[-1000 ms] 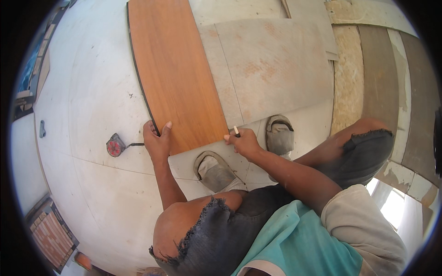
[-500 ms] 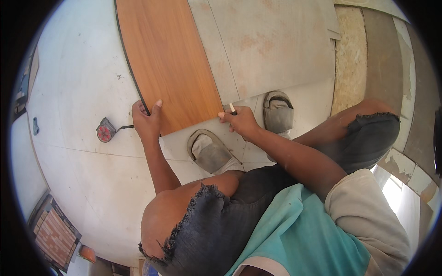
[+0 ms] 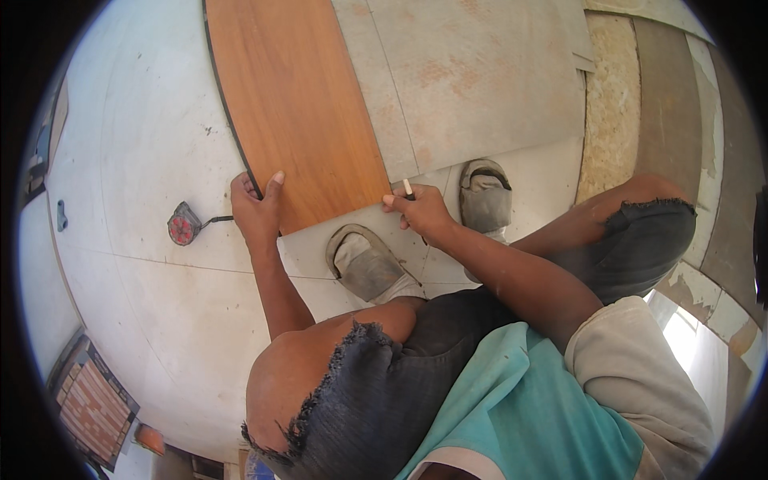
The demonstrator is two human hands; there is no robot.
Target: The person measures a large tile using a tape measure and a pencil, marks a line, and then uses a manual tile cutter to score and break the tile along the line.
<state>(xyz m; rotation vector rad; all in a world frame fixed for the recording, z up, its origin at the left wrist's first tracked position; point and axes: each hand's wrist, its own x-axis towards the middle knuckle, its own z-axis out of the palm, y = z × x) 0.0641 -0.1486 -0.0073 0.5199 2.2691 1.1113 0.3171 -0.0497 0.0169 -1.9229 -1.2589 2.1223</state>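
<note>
And now the orange-brown board is pinched at its near left edge by the left hand, thumb on top, and met at its near right corner by the right hand, whose curled fingers are closed on a pale-ended pen. Both corners are steadied, yet no drawn line can be made out beyond the fingertips. A tape measure is parked left of the left fingers, a grey sheet is laid beyond the right ones, and the space between both hands is crowded by a shoe.
</note>
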